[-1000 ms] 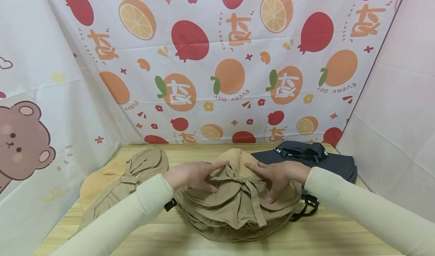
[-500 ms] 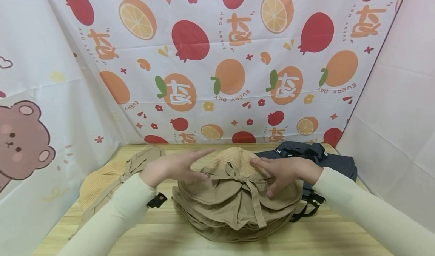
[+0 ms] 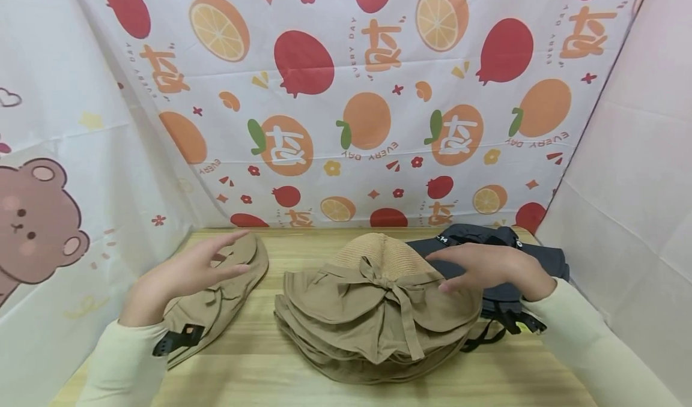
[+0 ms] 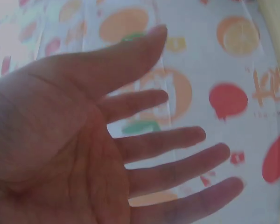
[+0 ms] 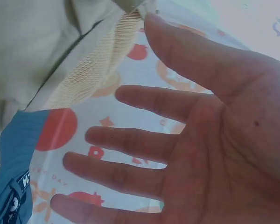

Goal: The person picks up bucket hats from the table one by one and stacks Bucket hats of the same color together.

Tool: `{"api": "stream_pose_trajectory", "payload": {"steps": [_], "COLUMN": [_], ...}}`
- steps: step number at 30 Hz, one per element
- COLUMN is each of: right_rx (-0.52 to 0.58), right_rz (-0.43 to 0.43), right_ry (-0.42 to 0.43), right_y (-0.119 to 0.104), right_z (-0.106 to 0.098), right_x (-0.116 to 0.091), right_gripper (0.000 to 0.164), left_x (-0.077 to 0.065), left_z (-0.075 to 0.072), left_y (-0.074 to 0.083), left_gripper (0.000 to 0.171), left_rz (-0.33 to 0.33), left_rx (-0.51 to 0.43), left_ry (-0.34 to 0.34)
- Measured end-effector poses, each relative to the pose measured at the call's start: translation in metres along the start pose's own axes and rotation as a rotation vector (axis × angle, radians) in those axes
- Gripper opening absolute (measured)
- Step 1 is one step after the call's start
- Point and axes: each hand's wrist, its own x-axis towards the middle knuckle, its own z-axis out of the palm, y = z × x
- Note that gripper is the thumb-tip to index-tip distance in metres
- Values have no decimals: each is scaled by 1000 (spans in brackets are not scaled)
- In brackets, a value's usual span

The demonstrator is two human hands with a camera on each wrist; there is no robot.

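Observation:
A stack of khaki sun hats [image 3: 346, 335] stands mid-table in the head view, the top one with a straw crown [image 3: 367, 252] and a fabric bow. My right hand [image 3: 486, 269] hovers at the stack's right side, fingers extended, holding nothing. In the right wrist view its thumb points towards the khaki brim [image 5: 32, 51], and the other fingers are spread. My left hand [image 3: 186, 275] is over another khaki hat [image 3: 243, 293] at the left and partly covers it. The left wrist view shows that palm [image 4: 60, 140] bare, with fingers straight and apart.
Dark navy hats [image 3: 546, 260] lie behind my right hand, a black strap [image 3: 483, 338] trailing beside the stack. The wooden table [image 3: 259, 359] meets a fruit-print cloth [image 3: 335, 95] at the back. White cloth walls flank it left and right.
Both hands have come off the hat stack. The left hand moved far left, over the other khaki hat; the right hand drew back to the right. The stack stays put.

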Motion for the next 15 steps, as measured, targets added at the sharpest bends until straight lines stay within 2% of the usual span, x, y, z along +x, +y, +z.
{"api": "stream_pose_trajectory", "payload": {"steps": [3,8,11,15], "right_rx": [12,26,26,61], "right_rz": [6,23,14,22], "right_ry": [5,5,33,83], "right_y": [-1,-6,-6,-3], "right_z": [4,6,7,10], "right_x": [-3,-9,-15,-23], "right_gripper": [69,69,68,68], "left_x": [-10,-24,-30,-35], "left_z": [0,-2,-5,-7], "left_y": [-24,-60,-77,-93], "left_gripper": [74,72,74,76], "left_rz": [-60,-181,-230,-263], "left_rx": [-12,-3,39,66], "left_ry": [38,39,45,56]}}
